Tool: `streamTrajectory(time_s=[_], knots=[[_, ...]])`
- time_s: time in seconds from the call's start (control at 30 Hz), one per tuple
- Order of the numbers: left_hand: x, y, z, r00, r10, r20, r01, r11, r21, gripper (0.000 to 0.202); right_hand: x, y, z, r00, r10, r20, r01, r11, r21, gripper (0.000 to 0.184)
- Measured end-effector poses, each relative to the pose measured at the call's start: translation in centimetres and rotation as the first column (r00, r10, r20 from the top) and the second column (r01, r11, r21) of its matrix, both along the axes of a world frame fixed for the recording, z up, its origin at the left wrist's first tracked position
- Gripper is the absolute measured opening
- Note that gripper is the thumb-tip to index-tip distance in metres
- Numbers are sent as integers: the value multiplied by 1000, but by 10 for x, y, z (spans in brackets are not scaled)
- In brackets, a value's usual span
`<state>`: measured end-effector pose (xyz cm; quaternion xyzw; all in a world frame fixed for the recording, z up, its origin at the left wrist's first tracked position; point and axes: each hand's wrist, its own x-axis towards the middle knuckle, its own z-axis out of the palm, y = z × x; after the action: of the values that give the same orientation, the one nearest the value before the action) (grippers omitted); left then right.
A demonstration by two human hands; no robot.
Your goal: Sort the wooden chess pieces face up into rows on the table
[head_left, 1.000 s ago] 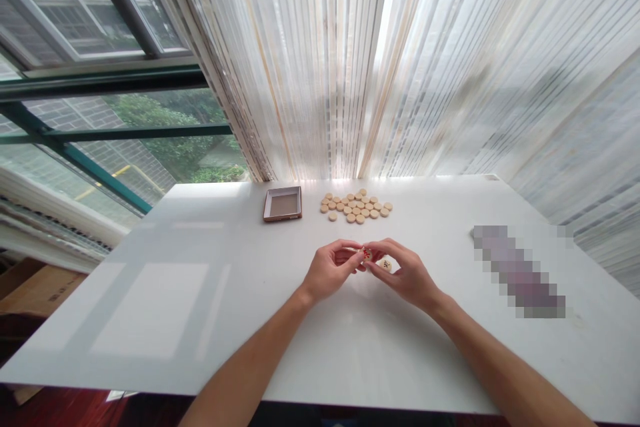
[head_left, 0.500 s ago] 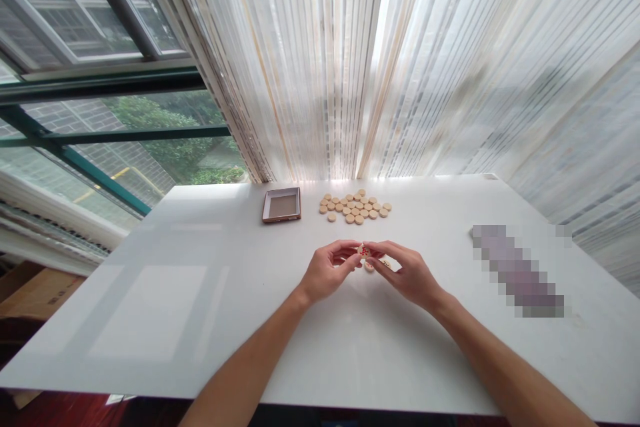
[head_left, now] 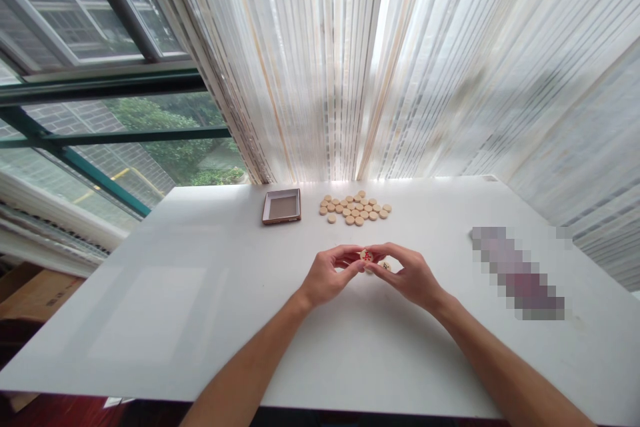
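Over the desk (head_left: 150, 327), a red-marked disc (head_left: 367, 256) is pinched by the curled fingertips of the left hand (head_left: 326, 275) and right hand (head_left: 411, 275); its face has been turned more squarely into view, exposing the mark.

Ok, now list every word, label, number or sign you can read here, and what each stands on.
No text can be read with certainty.
Red-marked disc: one red character, too small to read surely.
Black-marked disc: a dark character, too small to read.
Cardboard box: faint printing, too blurred to read.
Spread discs: no readable marks.
Pixelated object: obscured, nothing readable.
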<state>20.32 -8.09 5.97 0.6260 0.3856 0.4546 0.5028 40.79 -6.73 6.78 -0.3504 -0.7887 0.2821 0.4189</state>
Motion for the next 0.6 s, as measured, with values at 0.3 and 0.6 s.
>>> streamTrajectory(time_s=[0.3,0.6], knots=[[-1,0,0,998,-8,54,10,999,-37,39,1,0,2,1000,1,-21,-1,1000,-17,21],[-1,0,-1,993,-14,120,26,995,-100,42,2,0,1,999,-6,-38,5,1000,-13,23]])
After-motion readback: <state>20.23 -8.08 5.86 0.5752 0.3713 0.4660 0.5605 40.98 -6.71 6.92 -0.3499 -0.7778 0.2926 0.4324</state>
